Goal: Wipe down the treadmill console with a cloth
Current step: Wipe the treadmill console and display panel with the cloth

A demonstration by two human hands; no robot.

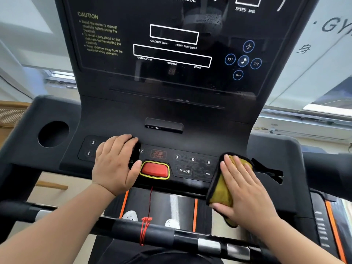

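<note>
Pressing my right hand (pixel 245 189) flat, fingers straight, on the yellow cloth (pixel 222 189), I pin it to the treadmill console (pixel 190 111) at the right end of the key strip, its lower half drooping over the front lip. It looks soft, light and limp, so I judge a spread palm steers it better than a corner pinch. My left hand (pixel 114 164) rests open on the left keys, just beside the red button (pixel 154 169), holding nothing.

We record both arms reaching forward; left hand (pixel 116 164) palm-down, right hand (pixel 245 189) flat, fingers straight.
</note>
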